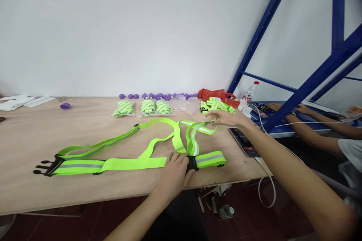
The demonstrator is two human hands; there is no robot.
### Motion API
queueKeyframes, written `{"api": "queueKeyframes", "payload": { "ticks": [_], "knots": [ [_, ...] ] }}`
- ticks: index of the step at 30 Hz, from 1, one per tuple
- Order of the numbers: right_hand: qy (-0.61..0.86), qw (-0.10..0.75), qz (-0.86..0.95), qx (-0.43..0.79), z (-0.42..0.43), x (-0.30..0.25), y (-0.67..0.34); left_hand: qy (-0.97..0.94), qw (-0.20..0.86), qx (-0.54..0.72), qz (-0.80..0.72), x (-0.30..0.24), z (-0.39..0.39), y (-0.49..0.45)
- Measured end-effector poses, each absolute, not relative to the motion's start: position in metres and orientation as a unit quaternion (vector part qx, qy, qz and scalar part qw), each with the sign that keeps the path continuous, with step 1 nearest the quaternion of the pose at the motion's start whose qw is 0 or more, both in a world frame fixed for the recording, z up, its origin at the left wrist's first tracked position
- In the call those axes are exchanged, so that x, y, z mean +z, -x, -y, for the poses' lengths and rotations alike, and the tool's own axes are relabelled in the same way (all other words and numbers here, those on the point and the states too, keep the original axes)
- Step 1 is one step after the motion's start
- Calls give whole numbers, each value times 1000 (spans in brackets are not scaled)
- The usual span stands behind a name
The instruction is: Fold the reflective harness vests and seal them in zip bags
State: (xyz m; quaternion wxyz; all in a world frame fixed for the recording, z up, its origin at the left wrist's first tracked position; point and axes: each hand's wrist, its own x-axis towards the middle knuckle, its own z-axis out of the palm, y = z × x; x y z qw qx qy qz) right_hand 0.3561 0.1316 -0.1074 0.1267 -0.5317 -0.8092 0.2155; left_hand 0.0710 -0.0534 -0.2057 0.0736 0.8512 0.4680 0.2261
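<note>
A neon-green reflective vest [132,163] made of elastic straps with grey stripes lies spread on the wooden table. Its black side-release buckle [46,167] points left. My left hand [175,169] is closed on the waist strap, beside a black buckle piece [192,163] near the front edge. Farther back on the right, my right hand [222,118] pinches part of the vest's loose straps, lifting them a little; its fingertips are partly hidden. Just behind that hand sits a bundle of similar green straps [216,104].
Bagged green straps [123,108], clear plastic bags [192,104] and purple rolls [149,95] line the back. A red bag [219,95] lies at the back right. A phone [244,141] with a white cable [266,173] rests at right. Another person's arms [305,126] reach beyond the blue frame [305,73].
</note>
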Motion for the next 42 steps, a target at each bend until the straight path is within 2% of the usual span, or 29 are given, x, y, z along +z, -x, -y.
{"api": "queueKeyframes", "payload": {
  "ticks": [9, 17, 23, 30, 36, 42],
  "knots": [
    [701, 212, 678, 61, -137, -154, -395, -864, 42, 200, -460, -206, 53, -71],
    [684, 275, 664, 121, -151, -163, -386, -868, 58, 198, -451, -206, 53, -69],
    [651, 251, 706, 118, -153, -156, -360, -862, 55, 197, -464, -207, 52, -69],
    [682, 226, 672, 181, -158, -171, -359, -864, 75, 206, -454, -208, 52, -68],
    [687, 278, 640, 203, -159, -193, -384, -862, 86, 217, -451, -209, 51, -68],
    [671, 310, 613, 280, -167, -206, -379, -861, 90, 218, -452, -211, 50, -69]
  ]
}}
